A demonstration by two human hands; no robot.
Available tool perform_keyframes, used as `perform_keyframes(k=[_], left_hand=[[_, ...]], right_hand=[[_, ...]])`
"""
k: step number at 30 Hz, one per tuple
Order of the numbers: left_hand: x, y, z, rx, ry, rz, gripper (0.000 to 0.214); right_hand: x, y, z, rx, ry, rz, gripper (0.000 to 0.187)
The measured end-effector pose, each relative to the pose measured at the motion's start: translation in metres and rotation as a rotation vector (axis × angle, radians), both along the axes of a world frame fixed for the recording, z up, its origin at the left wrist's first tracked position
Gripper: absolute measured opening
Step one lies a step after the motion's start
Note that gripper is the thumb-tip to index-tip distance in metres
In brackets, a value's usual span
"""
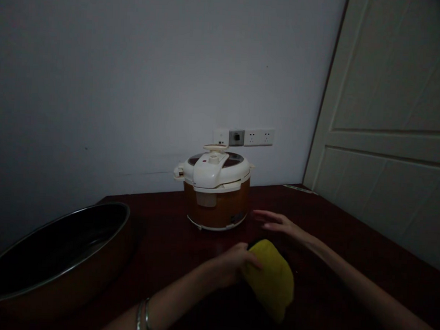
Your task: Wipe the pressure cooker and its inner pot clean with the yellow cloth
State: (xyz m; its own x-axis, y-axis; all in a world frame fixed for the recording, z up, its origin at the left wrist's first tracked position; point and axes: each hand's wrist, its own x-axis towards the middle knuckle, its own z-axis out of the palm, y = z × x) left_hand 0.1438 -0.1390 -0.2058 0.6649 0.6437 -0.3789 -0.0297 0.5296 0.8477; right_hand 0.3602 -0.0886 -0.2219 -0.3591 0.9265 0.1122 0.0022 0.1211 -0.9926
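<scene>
My left hand (236, 264) grips a folded yellow cloth (272, 277) by its left side, the thumb lying over it. The cloth hangs above the dark red tabletop, with a dark patch showing at its upper edge. My right hand (275, 222) is off to the right and farther back, fingers stretched out and apart from the cloth. Just beyond both hands stands an electric pressure cooker (217, 189), with a white lid and an orange-brown body. My right fingertips are near its lower right side; whether they touch it I cannot tell.
At the left a large, deep pan (124, 229) with a metal rim stands on the dark red table (157, 206). Wall sockets (259, 137) sit behind the cooker. A pale panelled door (383, 142) borders the table on the right. The light is dim.
</scene>
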Motion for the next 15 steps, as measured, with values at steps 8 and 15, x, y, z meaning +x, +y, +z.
perform_keyframes(k=[8,15], left_hand=[[-0.025,0.025,0.022,0.378,0.187,-0.093,0.019],[-0.106,0.043,0.120,0.458,0.177,0.239,0.008]], right_hand=[[-0.037,-0.042,0.006,-0.259,-0.253,0.291,0.046],[0.028,-0.002,0.020,-0.263,-0.326,-0.153,0.026]])
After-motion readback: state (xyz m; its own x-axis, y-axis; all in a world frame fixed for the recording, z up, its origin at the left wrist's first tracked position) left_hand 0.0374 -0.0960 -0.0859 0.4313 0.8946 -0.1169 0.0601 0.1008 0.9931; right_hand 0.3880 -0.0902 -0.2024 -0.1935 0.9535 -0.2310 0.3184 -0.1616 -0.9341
